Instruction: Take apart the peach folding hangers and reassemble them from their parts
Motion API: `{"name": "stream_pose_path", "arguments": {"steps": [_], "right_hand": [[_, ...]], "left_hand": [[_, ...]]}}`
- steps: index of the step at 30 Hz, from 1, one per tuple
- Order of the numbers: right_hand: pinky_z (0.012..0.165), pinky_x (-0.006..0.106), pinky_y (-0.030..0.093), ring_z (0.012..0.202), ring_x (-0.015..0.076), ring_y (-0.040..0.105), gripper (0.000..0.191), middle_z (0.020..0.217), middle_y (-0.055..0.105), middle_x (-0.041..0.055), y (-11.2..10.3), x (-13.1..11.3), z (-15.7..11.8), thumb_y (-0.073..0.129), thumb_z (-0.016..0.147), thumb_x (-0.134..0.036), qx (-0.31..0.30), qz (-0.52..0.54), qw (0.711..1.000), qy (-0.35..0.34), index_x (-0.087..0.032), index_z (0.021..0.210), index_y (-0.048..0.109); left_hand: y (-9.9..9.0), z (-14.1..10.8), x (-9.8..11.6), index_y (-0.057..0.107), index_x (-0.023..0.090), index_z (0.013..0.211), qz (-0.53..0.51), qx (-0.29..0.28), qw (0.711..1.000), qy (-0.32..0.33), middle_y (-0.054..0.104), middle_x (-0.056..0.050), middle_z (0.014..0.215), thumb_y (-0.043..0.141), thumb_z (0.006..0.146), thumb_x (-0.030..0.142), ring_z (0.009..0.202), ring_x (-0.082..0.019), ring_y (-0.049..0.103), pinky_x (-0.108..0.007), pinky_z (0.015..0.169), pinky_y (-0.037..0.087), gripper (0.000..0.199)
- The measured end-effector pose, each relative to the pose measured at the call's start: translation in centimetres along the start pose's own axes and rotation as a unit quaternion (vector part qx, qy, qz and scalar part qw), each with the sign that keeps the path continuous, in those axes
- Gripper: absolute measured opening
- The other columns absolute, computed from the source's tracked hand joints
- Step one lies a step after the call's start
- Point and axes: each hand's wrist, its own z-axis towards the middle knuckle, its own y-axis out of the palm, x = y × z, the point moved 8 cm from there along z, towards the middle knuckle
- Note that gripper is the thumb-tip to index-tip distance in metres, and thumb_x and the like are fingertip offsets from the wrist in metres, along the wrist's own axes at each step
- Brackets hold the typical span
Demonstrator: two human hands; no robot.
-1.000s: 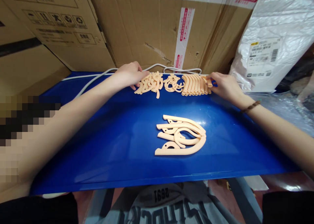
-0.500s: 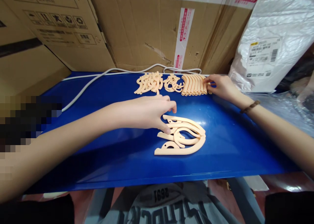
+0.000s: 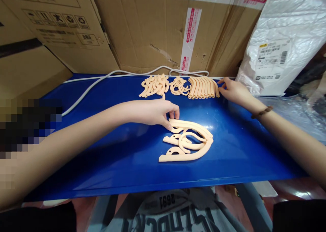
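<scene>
Pinching smooth, arched beige bars point(image 3: 194, 126) midway across the glossy worktop point(image 3: 119, 160), the left hand point(image 3: 154, 112) is nearly closed. At the worktop's back, the half-curled right hand point(image 3: 235, 90) touches a row of curved bars point(image 3: 201, 87), grip unclear.

Head-worn view, looking forward and down, near blue table point(image 3: 114, 164)

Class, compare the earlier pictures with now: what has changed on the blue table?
The left hand has come from the tangled left pile toward the wearer and now pinches the upper front pieces, which have closed together. Beside the right hand, the end piece now lines up with the row. The small middle pile stayed put.
</scene>
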Motion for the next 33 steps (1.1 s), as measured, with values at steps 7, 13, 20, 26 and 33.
{"name": "stream_pose_path", "arguments": {"steps": [7, 13, 20, 26, 33], "right_hand": [[0.070, 0.039, 0.045, 0.086, 0.0306, 0.067, 0.035, 0.097, 0.074, 0.0137, -2.8, -3.4, -2.1, 0.052, 0.090, -0.028, 0.083, 0.050, 0.994, -0.042, -0.015, 0.119, 0.066], [0.071, 0.033, 0.046, 0.082, 0.0205, 0.065, 0.035, 0.095, 0.075, 0.0055, -4.5, -13.2, -6.6, 0.060, 0.092, -0.050, -0.030, 0.329, 0.910, -0.250, -0.020, 0.101, 0.074], [0.064, 0.030, 0.041, 0.071, 0.0174, 0.060, 0.025, 0.083, 0.071, 0.0023, -6.0, -14.0, -6.3, 0.063, 0.091, -0.044, -0.005, 0.282, 0.927, -0.248, -0.023, 0.102, 0.072], [0.067, 0.035, 0.037, 0.079, 0.0258, 0.061, 0.025, 0.088, 0.069, 0.0110, -5.4, -15.2, -6.2, 0.043, 0.097, -0.024, 0.049, 0.006, 0.960, -0.274, -0.020, 0.098, 0.067], [0.056, 0.031, 0.036, 0.056, 0.0170, 0.053, 0.024, 0.064, 0.064, 0.0017, -4.9, -14.9, -4.6, 0.048, 0.092, -0.022, -0.067, 0.189, 0.954, -0.225, -0.021, 0.073, 0.064]], "left_hand": [[-1.8, -0.2, -0.5, 0.072, 0.019, 0.104, -0.032, -0.010, 0.999, -0.036, 0.074, -0.002, 0.103, 0.068, 0.077, 0.039, 0.088, -0.018, 0.066, -0.023, 0.074, 0.044, 0.033], [-4.8, 1.0, -0.2, 0.075, 0.017, 0.090, -0.156, 0.113, 0.981, -0.002, 0.069, -0.002, 0.085, 0.062, 0.081, 0.039, 0.076, -0.014, 0.060, -0.023, 0.065, 0.040, 0.027], [-6.6, 1.1, -1.6, 0.073, 0.013, 0.106, -0.215, 0.195, 0.957, -0.011, 0.063, -0.003, 0.081, 0.064, 0.084, 0.034, 0.065, -0.008, 0.049, -0.026, 0.062, 0.034, 0.031], [-8.0, 0.4, -1.8, 0.074, 0.012, 0.094, -0.094, 0.316, 0.944, -0.025, 0.063, -0.004, 0.073, 0.063, 0.085, 0.039, 0.066, -0.014, 0.048, -0.031, 0.062, 0.034, 0.030], [-8.8, 0.3, -1.8, 0.074, 0.011, 0.090, -0.022, 0.347, 0.937, -0.041, 0.063, -0.004, 0.073, 0.058, 0.087, 0.038, 0.067, -0.015, 0.047, -0.030, 0.064, 0.031, 0.032]]}}
